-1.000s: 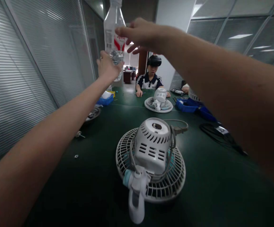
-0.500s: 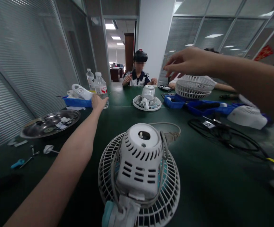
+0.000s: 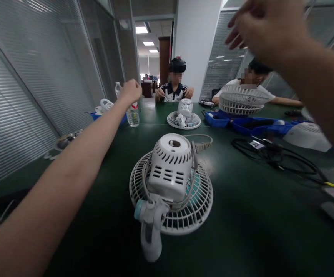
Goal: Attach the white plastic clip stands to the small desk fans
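Observation:
My left hand (image 3: pixel 131 91) is stretched forward with its fingers curled together at the top of a clear water bottle (image 3: pixel 133 117). It hides the bottle's cap, and what is between the fingers cannot be seen. My right hand (image 3: pixel 266 25) is raised in the air at the upper right, fingers apart and loosely bent, holding nothing. Below and between my arms a white fan (image 3: pixel 171 169) lies on its round grille, motor housing up. Its cord is wrapped round the housing, and its clip base (image 3: pixel 152 234) points toward me. Neither hand touches it.
Another fan (image 3: pixel 185 115) lies farther back on the green table (image 3: pixel 241 215). Blue trays (image 3: pixel 217 119), white grilles (image 3: pixel 241 100) and black cables (image 3: pixel 282 157) are at the right. A person (image 3: pixel 175 90) sits opposite; another person (image 3: pixel 250 79) is at the right.
My left hand has risen from the bottle's side to its top, and its fingers are more curled. My right hand has moved up and right. The view has shifted, showing the near fan's clip base.

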Available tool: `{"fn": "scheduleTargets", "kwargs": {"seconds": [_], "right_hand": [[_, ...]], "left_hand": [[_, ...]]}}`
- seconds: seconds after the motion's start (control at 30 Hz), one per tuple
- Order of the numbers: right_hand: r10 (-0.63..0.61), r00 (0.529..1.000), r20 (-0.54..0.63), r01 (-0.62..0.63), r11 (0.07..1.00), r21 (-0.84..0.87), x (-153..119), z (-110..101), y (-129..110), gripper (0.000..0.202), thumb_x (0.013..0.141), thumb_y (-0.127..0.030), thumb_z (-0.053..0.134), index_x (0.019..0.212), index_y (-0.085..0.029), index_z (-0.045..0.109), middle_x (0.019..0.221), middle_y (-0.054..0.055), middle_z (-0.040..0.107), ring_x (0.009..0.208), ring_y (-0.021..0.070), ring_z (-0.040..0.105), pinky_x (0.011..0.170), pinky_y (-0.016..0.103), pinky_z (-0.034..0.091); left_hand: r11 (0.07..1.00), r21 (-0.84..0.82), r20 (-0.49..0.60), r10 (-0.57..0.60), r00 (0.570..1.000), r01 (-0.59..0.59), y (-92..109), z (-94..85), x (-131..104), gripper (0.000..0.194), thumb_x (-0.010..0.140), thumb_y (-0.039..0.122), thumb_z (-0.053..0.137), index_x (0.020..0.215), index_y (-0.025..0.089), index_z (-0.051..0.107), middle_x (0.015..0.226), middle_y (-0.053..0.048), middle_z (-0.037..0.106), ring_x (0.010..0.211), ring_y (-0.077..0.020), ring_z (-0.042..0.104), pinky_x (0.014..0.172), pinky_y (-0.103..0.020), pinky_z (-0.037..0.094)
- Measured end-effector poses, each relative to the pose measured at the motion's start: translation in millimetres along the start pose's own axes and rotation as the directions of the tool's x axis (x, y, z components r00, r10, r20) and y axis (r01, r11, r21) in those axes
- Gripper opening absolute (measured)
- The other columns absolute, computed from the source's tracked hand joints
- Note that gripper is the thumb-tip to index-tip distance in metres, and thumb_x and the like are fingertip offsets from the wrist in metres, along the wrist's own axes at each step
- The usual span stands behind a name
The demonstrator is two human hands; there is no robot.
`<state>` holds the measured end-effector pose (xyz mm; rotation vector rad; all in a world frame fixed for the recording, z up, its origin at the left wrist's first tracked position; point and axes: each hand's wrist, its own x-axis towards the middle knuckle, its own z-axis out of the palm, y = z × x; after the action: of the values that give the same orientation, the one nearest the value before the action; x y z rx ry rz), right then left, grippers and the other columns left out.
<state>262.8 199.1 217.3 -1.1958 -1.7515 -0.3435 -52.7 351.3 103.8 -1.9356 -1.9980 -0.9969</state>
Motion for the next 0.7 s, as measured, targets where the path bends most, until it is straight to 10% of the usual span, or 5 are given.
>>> {"fn": "scheduleTargets", "kwargs": {"seconds": [0.1, 0.43, 0.57, 0.7], "right_hand": [[-0.006, 0.991, 0.131, 0.042, 0.962, -0.269, -21, 40, 16, 0.035, 0.088, -0.024, 0.039, 0.11, -0.007, 0.061, 0.102, 0.016, 0.067, 0.092, 0.0231, 0.065, 0.076, 0.037, 0.048], [0.249, 0.835, 0.491, -0.061, 0.928, -0.367, -96, 185, 76, 0.031, 0.081, -0.029, 0.055, 0.11, -0.016, 0.057, 0.109, 0.016, 0.065, 0.099, 0.0301, 0.062, 0.079, 0.038, 0.049], [0.209, 0.869, 0.449, -0.07, 0.949, -0.307, -90, 177, 65, 0.03, 0.084, -0.016, 0.042, 0.111, -0.019, 0.055, 0.111, 0.011, 0.065, 0.101, 0.0266, 0.06, 0.081, 0.037, 0.047], [0.033, 0.981, 0.191, -0.012, 0.994, -0.11, -90, 119, 35, 0.04, 0.083, -0.007, 0.028, 0.112, -0.019, 0.053, 0.107, 0.008, 0.064, 0.099, 0.0193, 0.061, 0.086, 0.034, 0.047]], "left_hand": [[0.995, -0.027, 0.147, 0.098, 0.984, -0.095, 27, 22.1, -15, 0.031, 0.092, 0.025, 0.036, 0.109, 0.013, 0.059, 0.118, -0.013, 0.061, 0.112, -0.026, 0.054, 0.093, -0.036, 0.04], [0.964, -0.186, 0.441, 0.255, 0.861, -0.191, 87, 129.3, -61, 0.037, 0.09, 0.036, 0.052, 0.121, 0.016, 0.051, 0.123, -0.012, 0.054, 0.108, -0.0241, 0.055, 0.091, -0.045, 0.045], [0.948, -0.248, 0.4, 0.288, 0.87, -0.199, 98, 142.4, -71, 0.047, 0.086, 0.029, 0.055, 0.13, 0.02, 0.041, 0.137, -0.016, 0.043, 0.126, -0.0314, 0.041, 0.102, -0.046, 0.035], [0.947, -0.301, 0.367, 0.226, 0.902, -0.114, 104, 151.5, -70, 0.049, 0.087, 0.028, 0.056, 0.131, 0.017, 0.039, 0.136, -0.017, 0.042, 0.123, -0.0315, 0.043, 0.099, -0.05, 0.037]]}}
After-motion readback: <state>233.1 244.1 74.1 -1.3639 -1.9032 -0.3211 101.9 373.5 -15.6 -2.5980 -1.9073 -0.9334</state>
